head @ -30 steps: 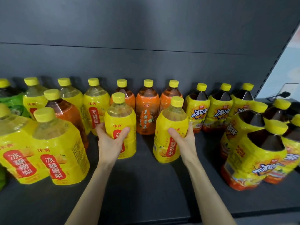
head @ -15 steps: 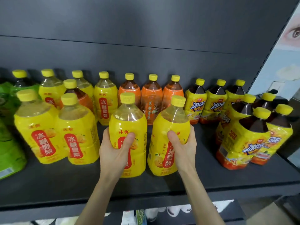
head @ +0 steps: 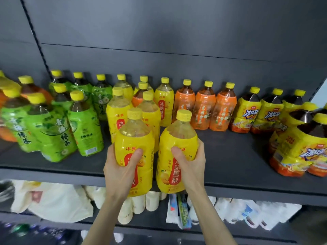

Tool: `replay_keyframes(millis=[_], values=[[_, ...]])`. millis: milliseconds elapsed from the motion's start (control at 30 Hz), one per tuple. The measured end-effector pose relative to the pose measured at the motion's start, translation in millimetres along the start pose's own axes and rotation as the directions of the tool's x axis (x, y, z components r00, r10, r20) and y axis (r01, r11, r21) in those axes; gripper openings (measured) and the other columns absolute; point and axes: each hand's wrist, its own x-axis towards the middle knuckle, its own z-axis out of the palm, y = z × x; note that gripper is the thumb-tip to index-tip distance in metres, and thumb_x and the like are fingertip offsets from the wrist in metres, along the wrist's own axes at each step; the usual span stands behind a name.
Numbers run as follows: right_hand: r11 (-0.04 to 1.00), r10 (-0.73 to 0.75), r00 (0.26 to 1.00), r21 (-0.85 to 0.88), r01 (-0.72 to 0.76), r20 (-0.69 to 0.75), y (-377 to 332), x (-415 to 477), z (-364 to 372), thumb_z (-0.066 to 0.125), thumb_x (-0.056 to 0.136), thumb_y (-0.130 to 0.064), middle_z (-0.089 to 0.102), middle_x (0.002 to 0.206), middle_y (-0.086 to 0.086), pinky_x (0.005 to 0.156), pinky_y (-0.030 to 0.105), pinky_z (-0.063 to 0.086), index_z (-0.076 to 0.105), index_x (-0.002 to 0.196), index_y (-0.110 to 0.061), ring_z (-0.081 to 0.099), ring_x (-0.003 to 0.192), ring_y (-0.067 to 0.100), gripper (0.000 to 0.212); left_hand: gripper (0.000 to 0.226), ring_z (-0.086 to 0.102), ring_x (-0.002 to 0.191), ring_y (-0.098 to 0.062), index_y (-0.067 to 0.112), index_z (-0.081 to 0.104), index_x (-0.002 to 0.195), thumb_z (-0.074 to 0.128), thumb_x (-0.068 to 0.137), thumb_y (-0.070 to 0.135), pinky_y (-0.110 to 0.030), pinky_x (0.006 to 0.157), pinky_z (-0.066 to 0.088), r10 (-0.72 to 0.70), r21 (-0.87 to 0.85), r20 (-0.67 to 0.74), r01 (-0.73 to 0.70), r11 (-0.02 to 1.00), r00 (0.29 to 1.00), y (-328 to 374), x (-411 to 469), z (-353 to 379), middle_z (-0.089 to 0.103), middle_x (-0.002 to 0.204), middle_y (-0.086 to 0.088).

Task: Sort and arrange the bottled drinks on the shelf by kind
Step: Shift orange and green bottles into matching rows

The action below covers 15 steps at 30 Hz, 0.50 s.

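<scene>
While the left grip [head: 122, 167] and right grip [head: 191, 161] are clasping two yellow bottles [head: 134, 135], these are now coming off the shelf [head: 230, 156], likely for regrouping.

We hold two pear-drink bottles side by side before the front edge of the shelf [head: 230, 156]: the left bottle [head: 135, 137] in our left hand [head: 122, 167], the right bottle [head: 178, 137] in our right hand [head: 190, 161], just beside each other. Behind them stand more pear bottles [head: 163, 101], reaching to the back panel. Left of these crowd the plum-tea bottles [head: 85, 128]. Right of them, three jasmine-tea bottles [head: 205, 108] line the back. Farther right stand the iced-tea bottles [head: 248, 110], some along the back, others nearer the front at the far right. Below, bags [head: 49, 200] lie on a lower shelf [head: 159, 212].
</scene>
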Motion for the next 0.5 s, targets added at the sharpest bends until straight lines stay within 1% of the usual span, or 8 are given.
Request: replay_keyframes(millis=[133, 233, 300, 400, 500], values=[[1.000, -0.018, 1.000, -0.005, 0.018, -0.003, 4, 4, 44, 0.079, 0.051, -0.063, 0.067, 0.102, -0.022, 0.068, 0.018, 0.055, 0.048, 0.113, -0.049, 0.067, 0.091, 0.001, 0.070, 0.071, 0.065, 0.085, 0.003, 0.031, 0.054, 0.117, 0.063, 0.060, 0.072, -0.013, 0.063, 0.050, 0.006, -0.014, 0.010, -0.006, 1.000, 1.000, -6, 32, -26, 0.069, 0.096, 0.014], [1.000, -0.016, 0.999, -0.013, 0.015, -0.043, 10, 9, 76, 0.080, 0.050, -0.060, 0.067, 0.102, -0.022, 0.068, 0.021, 0.055, 0.049, 0.115, -0.047, 0.067, 0.092, 0.002, 0.073, 0.072, 0.064, 0.085, 0.005, 0.028, 0.052, 0.119, 0.068, 0.063, 0.071, -0.010, 0.061, 0.049, 0.010, 0.013, 0.062, -0.011, 1.000, 0.998, -12, 59, -40, 0.068, 0.099, 0.011], [0.999, -0.029, 0.997, -0.021, 0.027, -0.077, 15, 11, 92, 0.081, 0.051, -0.059, 0.066, 0.102, -0.025, 0.069, 0.020, 0.055, 0.048, 0.116, -0.046, 0.067, 0.092, 0.000, 0.074, 0.074, 0.063, 0.085, 0.007, 0.024, 0.051, 0.120, 0.070, 0.065, 0.069, -0.007, 0.062, 0.048, 0.014, 0.020, 0.101, -0.016, 1.000, 0.995, -18, 76, -45, 0.067, 0.101, 0.011], [0.998, -0.049, 0.989, -0.044, 0.043, -0.140, 21, 14, 107, 0.082, 0.052, -0.057, 0.065, 0.102, -0.030, 0.068, 0.014, 0.053, 0.046, 0.113, -0.050, 0.065, 0.092, -0.004, 0.070, 0.090, 0.063, 0.089, 0.003, 0.019, 0.049, 0.123, 0.066, 0.056, 0.076, -0.008, 0.065, 0.049, 0.019, 0.011, 0.148, -0.021, 1.000, 0.989, -25, 96, -47, 0.065, 0.103, 0.010], [0.996, -0.066, 0.981, -0.075, 0.053, -0.182, 24, 16, 113, 0.082, 0.054, -0.053, 0.064, 0.102, -0.032, 0.067, 0.010, 0.051, 0.045, 0.111, -0.055, 0.064, 0.093, -0.006, 0.068, 0.089, 0.063, 0.095, 0.000, 0.019, 0.047, 0.126, 0.068, 0.057, 0.071, -0.010, 0.069, 0.050, 0.009, -0.027, 0.185, -0.004, 1.000, 0.983, -32, 103, -43, 0.063, 0.107, 0.010]])
